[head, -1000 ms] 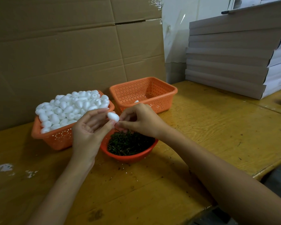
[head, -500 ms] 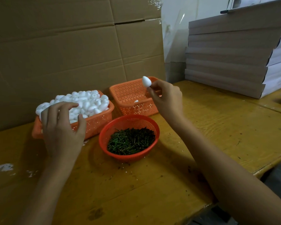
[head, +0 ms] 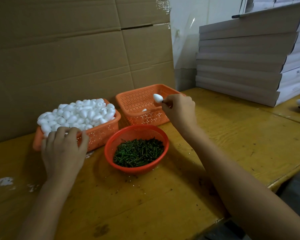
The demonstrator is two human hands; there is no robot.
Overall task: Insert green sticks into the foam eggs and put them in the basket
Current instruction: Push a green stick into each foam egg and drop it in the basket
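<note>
on the yellow wooden desk (head: 232,144): orange plastic basket (head: 102,134) of white foam eggs (head: 80,113) at left, second orange plastic basket (head: 145,119) right of it, round red bowl (head: 137,168) of green sticks (head: 139,151) before both.

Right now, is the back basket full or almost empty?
Almost empty: back basket shows bare mesh and one egg visible inside.

One wide-angle camera, worn on the person's head, looks forward and down at the tabletop (head: 232,144) from close range, both forearms entering from the bottom edge. The right grip (head: 178,110) with its foam egg (head: 157,98) sits just above centre. The left grip (head: 64,149) lies below and left of it. A cardboard wall (head: 59,58) beyond both grips fills the top.
</note>
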